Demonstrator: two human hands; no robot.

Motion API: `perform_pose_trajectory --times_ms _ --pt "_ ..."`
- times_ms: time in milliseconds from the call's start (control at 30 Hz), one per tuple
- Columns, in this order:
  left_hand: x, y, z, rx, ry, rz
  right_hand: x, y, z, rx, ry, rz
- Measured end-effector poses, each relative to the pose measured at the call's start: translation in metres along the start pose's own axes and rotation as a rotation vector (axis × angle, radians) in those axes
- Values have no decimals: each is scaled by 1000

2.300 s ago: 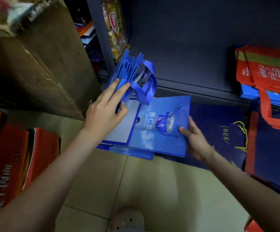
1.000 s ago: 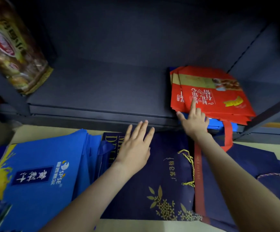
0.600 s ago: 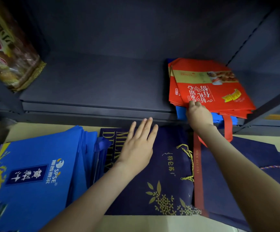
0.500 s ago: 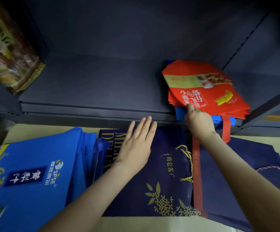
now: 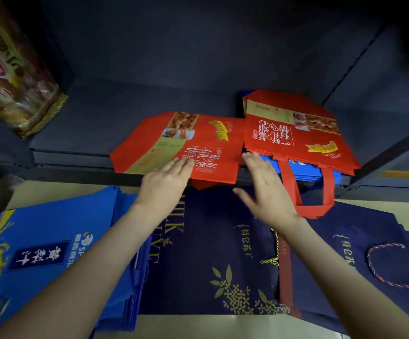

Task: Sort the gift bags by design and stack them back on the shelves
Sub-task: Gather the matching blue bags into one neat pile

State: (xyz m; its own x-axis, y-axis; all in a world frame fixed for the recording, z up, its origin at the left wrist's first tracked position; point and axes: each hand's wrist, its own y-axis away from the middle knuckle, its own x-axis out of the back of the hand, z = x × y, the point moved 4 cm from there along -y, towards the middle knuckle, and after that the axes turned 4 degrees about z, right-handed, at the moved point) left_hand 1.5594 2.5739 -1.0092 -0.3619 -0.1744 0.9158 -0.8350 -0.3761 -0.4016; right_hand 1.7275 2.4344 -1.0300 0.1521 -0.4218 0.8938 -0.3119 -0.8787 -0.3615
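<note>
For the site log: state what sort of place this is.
Probably a shop stockroom or storage corner: dark metal shelving, flat gift bags stacked by design, with red bags on the shelf and blue bags and navy bags on the floor, plus a snack packet at upper left.

Label on blue bag, floor left: 黄梨汁. Centre navy bag: gold 特仑苏, "MILK" part-hidden. Right navy bag: 特仑苏. Script on red bags unclear.

Red-and-gold bags; navy, gold-leafed bag; seemingly yellow-splashed blue bags.
</note>
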Motion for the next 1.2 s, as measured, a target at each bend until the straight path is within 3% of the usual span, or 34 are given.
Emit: perform_pose_trajectory --times_ms 133,267,400,467,533,633,733,833,933,1100,1200 --pt "-5 4 -17 79 -58 -89 -18 -23 26 -232 234 13" --pt "-10 14 -19 42 -60 -262 -36 -48 43 -447 205 -125" --pt "-13 25 -23 8 -55 -154 -42 -57 52 -549 400 -159" --pt "-14 30 -24 -11 -54 -132 -38 -60 54 -533 493 -162" --pt "-11 34 -21 -41 -24 -133 -31 -60 57 -509 430 -89" --pt "-12 39 -16 -61 3 -92 -10 -54 48 -457 114 200" --pt "-8 41 -9 -64 -15 -49 10 -45 15 -190 -127 348" --pt "-4 41 -7 -43 -59 82 8 -34 -17 83 -248 223" --pt "-1 36 -5 0 -93 129 -11 -16 -30 193 -286 8" --pt "-17 39 2 -64 -22 -57 -31 -1 -26 130 -348 -266" --pt "-22 44 -3 -68 14 -84 -31 -7 -13 44 -224 -251"
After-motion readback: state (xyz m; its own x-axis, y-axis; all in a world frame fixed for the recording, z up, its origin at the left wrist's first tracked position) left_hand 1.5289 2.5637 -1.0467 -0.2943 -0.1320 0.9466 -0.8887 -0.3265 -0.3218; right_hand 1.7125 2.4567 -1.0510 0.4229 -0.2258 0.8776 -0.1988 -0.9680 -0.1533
